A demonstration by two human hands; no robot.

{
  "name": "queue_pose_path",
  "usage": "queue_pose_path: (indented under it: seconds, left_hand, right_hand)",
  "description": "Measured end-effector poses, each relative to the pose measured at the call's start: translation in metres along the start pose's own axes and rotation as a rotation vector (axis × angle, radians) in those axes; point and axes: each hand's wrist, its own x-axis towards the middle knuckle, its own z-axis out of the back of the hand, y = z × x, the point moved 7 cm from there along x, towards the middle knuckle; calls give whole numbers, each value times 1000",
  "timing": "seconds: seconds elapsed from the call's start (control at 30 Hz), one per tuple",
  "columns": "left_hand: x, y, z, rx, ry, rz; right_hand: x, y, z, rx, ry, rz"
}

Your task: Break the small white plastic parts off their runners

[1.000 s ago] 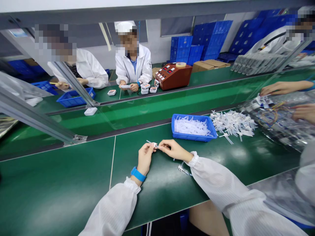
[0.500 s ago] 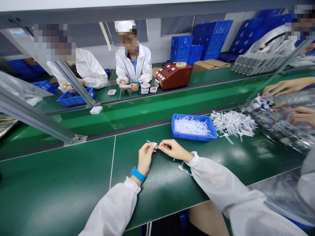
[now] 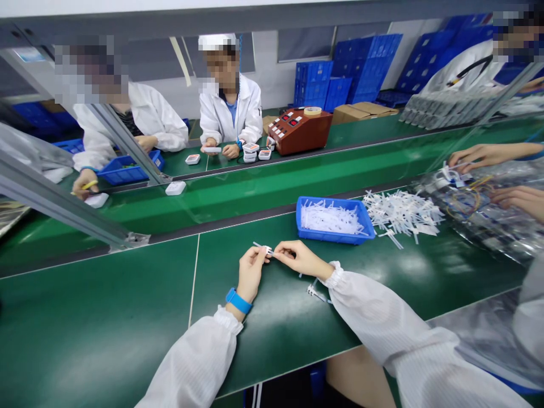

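Over the green tabletop, my left hand (image 3: 251, 268) pinches a small white plastic piece (image 3: 268, 250) with a thin tube sticking out to the upper left. The fingertips of my right hand (image 3: 301, 258) are closed at the right side of the same piece, on what looks like a thin tube end. A few similar white parts with tubes (image 3: 315, 292) lie on the table beside my right wrist. Behind my right hand stands a blue tray (image 3: 335, 237) holding many short translucent tubes (image 3: 331, 217).
White tube parts (image 3: 403, 212) are heaped right of the tray. A co-worker's hands (image 3: 488, 156) rest near clear plastic bags with wires (image 3: 471, 198) at far right. Across the green conveyor (image 3: 255, 192), two people handle white devices near a red-brown instrument box (image 3: 300, 131).
My hands and the piece stay in place. White devices on the conveyor have shifted right, and the person at far left has reached down to one of them.
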Motion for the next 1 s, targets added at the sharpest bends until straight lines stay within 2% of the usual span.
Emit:
queue_pose_path:
  seconds: [0.53, 1.0]
  left_hand:
    - [-3, -5, -2, 33, -17, -52]
    - [-4, 4, -5, -94, 24, 35]
  right_hand:
    - [1, 0, -2, 43, -21, -17]
    - [1, 0, -4, 26, -2, -8]
